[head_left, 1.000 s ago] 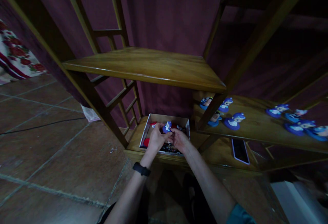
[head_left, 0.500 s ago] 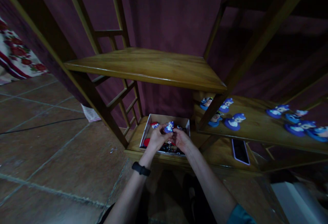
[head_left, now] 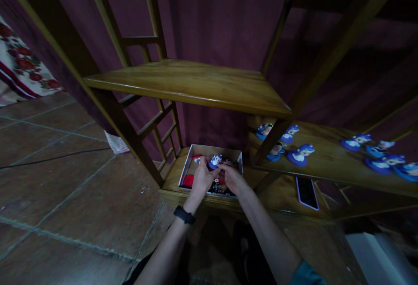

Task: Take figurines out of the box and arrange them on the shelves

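Note:
Over a shallow cardboard box (head_left: pixel 215 149) on the lowest shelf, my left hand (head_left: pixel 204 175) grips a small purple-and-white figurine (head_left: pixel 215 161) by its side. My right hand (head_left: pixel 231 177) has its fingers closed at the figurine's lower right, also on it. Inside the box lie a red round piece (head_left: pixel 188 180) and several dark figurines (head_left: pixel 219 186), partly hidden by my hands. A black band (head_left: pixel 184 215) is around my left wrist.
Several figurines on purple and blue bases, such as this one (head_left: pixel 300 154), stand on the right-hand shelf (head_left: pixel 326 161). Below them lies a phone (head_left: pixel 307 193). A wooden shelf (head_left: pixel 186 82) juts out above the box, with upright posts on both sides.
The figurine has tilted a little between my hands and shifted slightly left. My left hand has turned and moved slightly right, uncovering more of the red piece.

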`<state>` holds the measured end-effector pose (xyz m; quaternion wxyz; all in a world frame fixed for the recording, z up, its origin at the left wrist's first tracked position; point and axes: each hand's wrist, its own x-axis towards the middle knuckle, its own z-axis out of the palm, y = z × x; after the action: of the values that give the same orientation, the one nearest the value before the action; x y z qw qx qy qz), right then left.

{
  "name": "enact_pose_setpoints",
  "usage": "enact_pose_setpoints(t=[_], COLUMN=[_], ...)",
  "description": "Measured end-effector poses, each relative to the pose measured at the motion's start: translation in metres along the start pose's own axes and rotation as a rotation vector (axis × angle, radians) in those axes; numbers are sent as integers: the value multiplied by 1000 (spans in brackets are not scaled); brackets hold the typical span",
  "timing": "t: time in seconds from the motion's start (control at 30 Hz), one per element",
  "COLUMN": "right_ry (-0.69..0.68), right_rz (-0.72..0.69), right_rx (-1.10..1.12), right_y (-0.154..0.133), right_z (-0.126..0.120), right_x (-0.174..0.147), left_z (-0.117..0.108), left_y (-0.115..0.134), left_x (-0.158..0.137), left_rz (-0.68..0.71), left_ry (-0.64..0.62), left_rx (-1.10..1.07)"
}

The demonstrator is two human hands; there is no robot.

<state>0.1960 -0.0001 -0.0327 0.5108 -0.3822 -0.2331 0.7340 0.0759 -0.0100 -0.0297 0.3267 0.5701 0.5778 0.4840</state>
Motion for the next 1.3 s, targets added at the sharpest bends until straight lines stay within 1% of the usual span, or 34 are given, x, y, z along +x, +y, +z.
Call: enact_pose_setpoints(t=[0.1,0.27,0.37,0.43,0.57,0.7,0.93,1.03,1.3], right_ry=[9,57,47,47,63,20,11,-14,-9], right_rz=[-17,-57,-76,-80,-109,-132,-169,-161,-162], right_rx=[-45,-128,-154,-152,-118,-107,-143,-150,-180], right_y=[0,-2,-4,-5,-6,-6,-4,-4,1], right_z=[-2,-5,-4,-3,2,4,-2,-5,-5], right_x=[1,3,2,1,-3,-5,0,1,2], left_z=[1,3,5,5,5,1,1,2,5], left_y=[1,-1,-5,-7,-8,-4,4,2,-8], left_x=[0,4,5,6,5,4,3,3,5], left_rz=[-25,-35,-58,-58,-37,-55,-39,-16,1], left_ry=[-34,-155,-214,-232,-184,-130,-160,-154,-52], left_rx=[-62,-214,-298,-315,-264,-204,-203,-168,-138])
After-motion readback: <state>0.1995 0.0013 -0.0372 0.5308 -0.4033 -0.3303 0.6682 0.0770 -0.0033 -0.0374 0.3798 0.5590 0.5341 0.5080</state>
